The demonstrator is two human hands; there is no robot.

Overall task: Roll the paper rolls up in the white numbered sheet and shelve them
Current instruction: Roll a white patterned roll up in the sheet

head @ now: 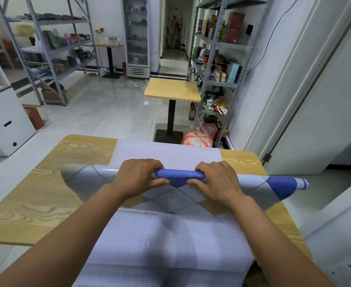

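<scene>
Rolling step: left hand (138,176) and right hand (216,181) curl their grip round the patterned paper roll (178,174), crosswise on the white numbered sheet (149,245) mid-tabletop (46,193). Next, likely an even roll toward 12 o'clock.

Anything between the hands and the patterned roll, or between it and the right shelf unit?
Nothing at the grip: left hand and right hand hold the patterned roll. By the shelf unit stand a small table and an orange bag.

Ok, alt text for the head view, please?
The left hand and right hand grip a blue-and-grey diamond-patterned paper roll lying crosswise on the white numbered sheet on a wooden table, with metal shelves beyond.
</scene>
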